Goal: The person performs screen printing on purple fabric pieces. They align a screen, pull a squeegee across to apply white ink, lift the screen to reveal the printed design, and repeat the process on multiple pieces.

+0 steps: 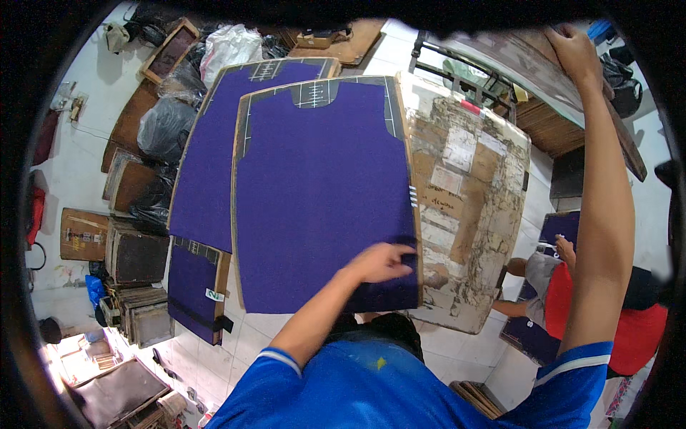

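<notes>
A large wooden board covered with purple cloth (321,193) lies tilted over a worn table (471,214). My left hand (382,262) rests on the cloth near the board's lower right corner, fingers curled at its right edge. My right hand (574,47) is stretched far up to the right and grips the edge of a long brown wooden plank (532,68). My blue-sleeved arms come in from the lower edge.
A second purple-covered board (214,157) lies behind on the left, and a smaller one (191,286) stands below it. Black bags (164,125) and stacked wooden frames (139,257) line the left. A person in a red shirt (572,300) crouches at the lower right over purple cloth (529,336).
</notes>
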`<state>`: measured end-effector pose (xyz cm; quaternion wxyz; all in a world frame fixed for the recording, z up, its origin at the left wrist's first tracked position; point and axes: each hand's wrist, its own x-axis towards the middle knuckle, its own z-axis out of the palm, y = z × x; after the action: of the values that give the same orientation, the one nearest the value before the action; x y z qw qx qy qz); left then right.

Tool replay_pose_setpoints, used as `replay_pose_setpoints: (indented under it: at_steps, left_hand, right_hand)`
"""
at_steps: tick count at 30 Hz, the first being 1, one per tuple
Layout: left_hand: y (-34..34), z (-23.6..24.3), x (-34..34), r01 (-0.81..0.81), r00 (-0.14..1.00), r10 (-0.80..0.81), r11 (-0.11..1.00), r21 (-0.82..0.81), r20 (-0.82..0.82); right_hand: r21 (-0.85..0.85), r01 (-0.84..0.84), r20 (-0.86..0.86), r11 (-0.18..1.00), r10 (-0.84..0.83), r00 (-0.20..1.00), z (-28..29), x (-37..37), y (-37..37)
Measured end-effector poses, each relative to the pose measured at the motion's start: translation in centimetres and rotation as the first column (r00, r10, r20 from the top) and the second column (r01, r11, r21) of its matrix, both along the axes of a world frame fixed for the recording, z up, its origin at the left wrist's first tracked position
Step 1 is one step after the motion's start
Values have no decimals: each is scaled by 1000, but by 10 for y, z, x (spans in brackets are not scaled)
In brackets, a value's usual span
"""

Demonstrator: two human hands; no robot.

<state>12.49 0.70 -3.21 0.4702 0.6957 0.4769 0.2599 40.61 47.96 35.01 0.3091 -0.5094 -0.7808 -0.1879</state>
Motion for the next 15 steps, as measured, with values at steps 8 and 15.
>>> replay_pose_setpoints:
  at_steps: [8,15]
  left_hand:
    - [-257,-26,-228,-986,27,652,144,88,-758]
    - [-277,2,-197,-813,-269,842,62,579,-467]
  right_hand:
    - [-174,89,-122,981,-112,986,18,-32,-67]
    - [-217,99,-163,971,-136,977,29,-66,-131]
